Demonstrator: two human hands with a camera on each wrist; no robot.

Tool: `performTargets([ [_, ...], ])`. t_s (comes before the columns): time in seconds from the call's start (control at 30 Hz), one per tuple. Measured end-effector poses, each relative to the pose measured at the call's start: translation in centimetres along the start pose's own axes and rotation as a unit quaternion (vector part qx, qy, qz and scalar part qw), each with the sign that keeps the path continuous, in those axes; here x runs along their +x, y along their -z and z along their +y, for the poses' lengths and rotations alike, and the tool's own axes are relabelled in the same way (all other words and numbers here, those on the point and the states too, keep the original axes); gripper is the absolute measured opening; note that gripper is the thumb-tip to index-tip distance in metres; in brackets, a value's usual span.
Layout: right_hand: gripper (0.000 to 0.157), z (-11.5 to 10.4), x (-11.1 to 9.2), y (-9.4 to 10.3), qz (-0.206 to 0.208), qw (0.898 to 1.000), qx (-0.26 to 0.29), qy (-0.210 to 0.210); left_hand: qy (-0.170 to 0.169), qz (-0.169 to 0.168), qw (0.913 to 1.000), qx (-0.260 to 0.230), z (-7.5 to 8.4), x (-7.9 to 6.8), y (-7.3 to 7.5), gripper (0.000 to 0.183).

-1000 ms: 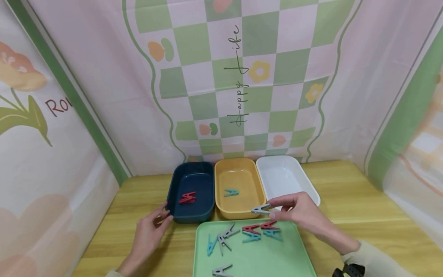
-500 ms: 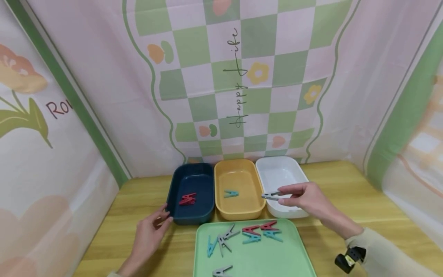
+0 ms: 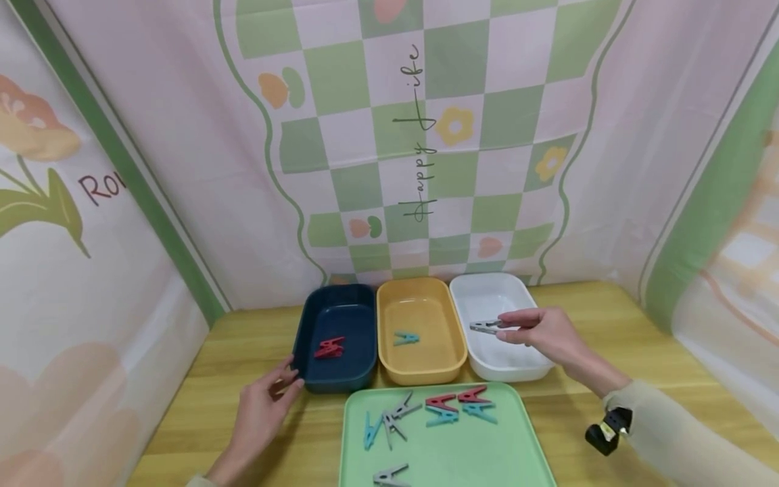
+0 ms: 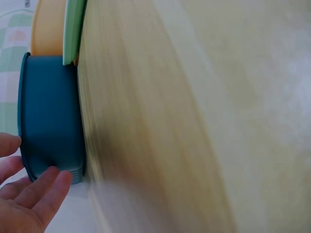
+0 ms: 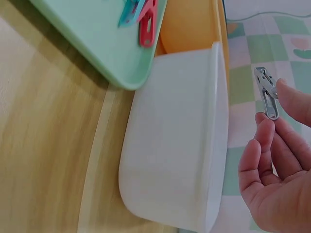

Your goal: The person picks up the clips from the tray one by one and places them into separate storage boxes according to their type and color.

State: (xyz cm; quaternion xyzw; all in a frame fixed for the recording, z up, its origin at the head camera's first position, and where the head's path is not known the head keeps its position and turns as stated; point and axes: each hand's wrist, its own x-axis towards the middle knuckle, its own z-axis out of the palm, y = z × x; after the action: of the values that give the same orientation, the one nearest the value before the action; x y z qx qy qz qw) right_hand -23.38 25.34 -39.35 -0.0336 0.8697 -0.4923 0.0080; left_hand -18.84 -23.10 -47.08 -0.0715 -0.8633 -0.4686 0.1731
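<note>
Between thumb and fingertips, my right hand (image 3: 550,336) pinches a grey clothespin (image 3: 485,327) above the white bin (image 3: 508,370). The right wrist view shows this clothespin (image 5: 270,99) held beyond the bin's rim. My left hand (image 3: 258,409) touches the near left corner of the dark blue bin (image 3: 335,385), its fingers loosely spread against the wall in the left wrist view. Red clothespins (image 3: 330,348) lie inside the blue bin. A light blue clothespin (image 3: 406,338) lies in the yellow bin (image 3: 422,377).
A green tray (image 3: 468,456) stands in front of the bins. On it lie grey clothespins (image 3: 391,476), light blue clothespins (image 3: 442,416) and red clothespins (image 3: 472,394). The bins stand side by side on a wooden table (image 3: 243,338), before a checkered curtain (image 3: 517,122).
My right hand has carried the grey clothespin from the yellow bin's near right corner back and right, over the white bin. The left hand has stayed at the blue bin.
</note>
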Motion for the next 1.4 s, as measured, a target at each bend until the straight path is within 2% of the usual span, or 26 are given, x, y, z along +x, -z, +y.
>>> performTargets([
  [0.27, 0.053, 0.5, 1.4, 0.0, 0.008, 0.999, -0.025, -0.018, -0.002, 0.001, 1.0000, 0.007, 0.1, 0.0, -0.1, 0.015],
  [0.47, 0.055, 0.9, 2.1, -0.2, 0.012, 0.999, -0.025, -0.046, -0.004, 0.003, 1.0000, 0.006, 0.0, 0.1, -0.2, 0.013],
  [0.7, 0.055, 1.3, 2.9, -0.3, 0.015, 0.998, -0.034, -0.049, -0.007, 0.003, 1.0000, 0.001, 0.0, 0.1, -0.1, 0.016],
  [1.4, 0.055, 2.6, 4.4, -1.0, 0.018, 0.996, -0.018, -0.084, -0.004, -0.002, 1.0000, 0.007, 0.2, 0.1, 0.0, 0.018],
])
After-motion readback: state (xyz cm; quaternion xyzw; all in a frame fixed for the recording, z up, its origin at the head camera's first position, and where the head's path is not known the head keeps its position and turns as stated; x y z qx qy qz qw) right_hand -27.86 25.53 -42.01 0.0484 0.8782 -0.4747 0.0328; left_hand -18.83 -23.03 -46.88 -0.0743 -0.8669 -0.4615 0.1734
